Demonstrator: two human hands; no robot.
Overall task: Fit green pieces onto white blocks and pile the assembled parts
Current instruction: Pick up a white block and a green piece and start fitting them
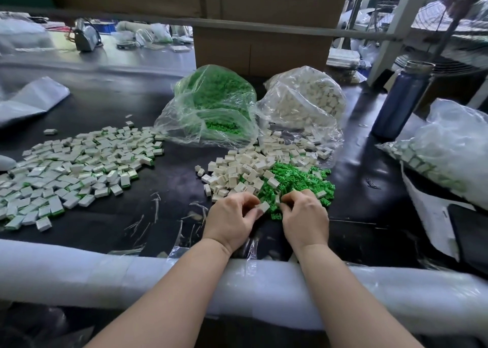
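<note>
Block (pixel 263 206) pinched between both hands (pixel 266 215).

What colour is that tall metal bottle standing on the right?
Dark blue, with a silvery top: the tall metal bottle, clearest in the head view.

No readable text, labels, brand names, numbers or signs anywhere in view. Surfaces that might carry print, e.g. the cardboard box (pixel 261 43) at 12 o'clock, the blue bottle (pixel 402 102) at 2 o'clock and the clear bags (pixel 211 109) near centre, show nothing legible; the far background is too blurred to tell.
</note>
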